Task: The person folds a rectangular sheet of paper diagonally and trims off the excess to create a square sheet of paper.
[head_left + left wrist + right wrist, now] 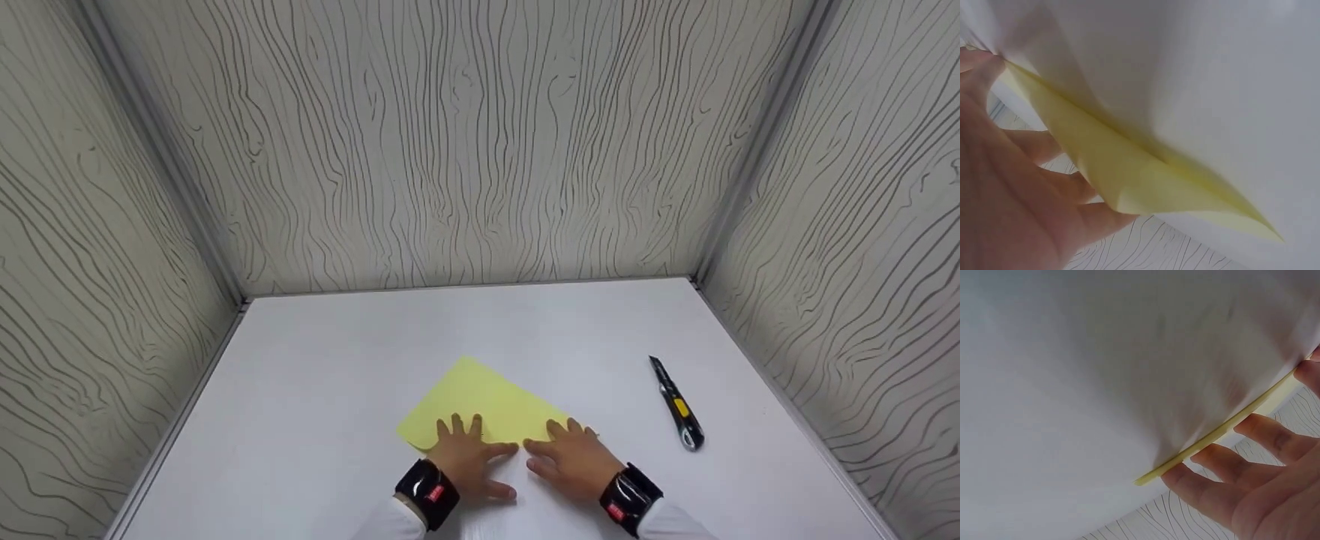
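A folded sheet of yellow paper (pixel 480 397) lies on the white table, its fold along the near side. My left hand (pixel 463 459) rests on its near left part with fingers spread. In the left wrist view the layers of the yellow paper (pixel 1123 163) stand apart toward the left corner. With fingers spread too, my right hand (pixel 574 459) presses the fold near the right corner. There, in the right wrist view, the paper's edge (pixel 1213 436) looks thin and flattened under the fingertips. Both index fingertips lie close together near the middle of the fold.
A black utility knife (pixel 679 405) with a yellow slider lies to the right, apart from the paper. Wood-grain-patterned panels (pixel 465 150) enclose the white table (pixel 315 360) at the back and both sides.
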### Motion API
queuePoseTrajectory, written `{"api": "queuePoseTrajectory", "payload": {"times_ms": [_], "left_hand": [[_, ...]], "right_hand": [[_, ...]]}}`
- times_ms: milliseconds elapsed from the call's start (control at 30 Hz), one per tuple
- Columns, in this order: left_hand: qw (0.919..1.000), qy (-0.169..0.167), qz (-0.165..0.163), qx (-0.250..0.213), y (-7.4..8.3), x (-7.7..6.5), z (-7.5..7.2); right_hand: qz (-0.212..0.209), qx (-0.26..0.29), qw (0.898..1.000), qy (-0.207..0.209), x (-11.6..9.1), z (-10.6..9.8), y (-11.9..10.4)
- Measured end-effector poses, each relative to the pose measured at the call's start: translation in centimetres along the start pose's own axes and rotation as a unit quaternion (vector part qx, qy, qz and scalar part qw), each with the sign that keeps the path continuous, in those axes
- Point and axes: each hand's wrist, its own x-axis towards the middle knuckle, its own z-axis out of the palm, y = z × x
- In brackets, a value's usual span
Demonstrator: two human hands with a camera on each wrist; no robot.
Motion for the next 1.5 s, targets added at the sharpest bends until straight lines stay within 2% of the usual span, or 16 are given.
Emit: {"api": "queuePoseTrajectory", "payload": {"times_ms": [267, 467, 633, 933, 1033, 1200, 1367, 1500], "left_hand": [[0.9973, 0.026, 0.030, 0.062, 0.4, -0.2, -0.1], [0.9941, 0.046, 0.031, 0.093, 0.8, -0.2, 0.2], [0.9946, 0.054, 0.030, 0.083, 1.0, -0.3, 0.8], [0.9971, 0.065, 0.030, 0.025, 0.8, -0.5, 0.8], [0.9969, 0.075, 0.022, -0.005, 0.7, -0.2, 0.4], [0.9912, 0.130, -0.011, -0.023, 0.8, 0.8, 0.2], [0.9834, 0.177, -0.039, 0.012, 1.4, 1.8, 0.6], [0.9783, 0.193, -0.055, 0.054, 2.0, 2.3, 0.9]], "right_hand": [[0.003, -0.010, 1.000, -0.007, 0.0, 0.2, -0.3], [0.000, -0.017, 1.000, 0.003, 0.1, 0.4, 0.0], [-0.003, -0.019, 1.000, 0.014, 0.2, 0.6, 0.2], [-0.003, -0.030, 0.998, 0.061, 0.9, 1.0, -0.2], [0.011, -0.032, 0.996, 0.080, 1.3, 1.2, -0.4], [0.068, -0.049, 0.992, 0.091, 2.0, 1.1, -1.0], [0.119, -0.077, 0.984, 0.109, 2.7, 1.2, -1.8], [0.150, -0.083, 0.978, 0.123, 3.1, 1.5, -2.3]]}}
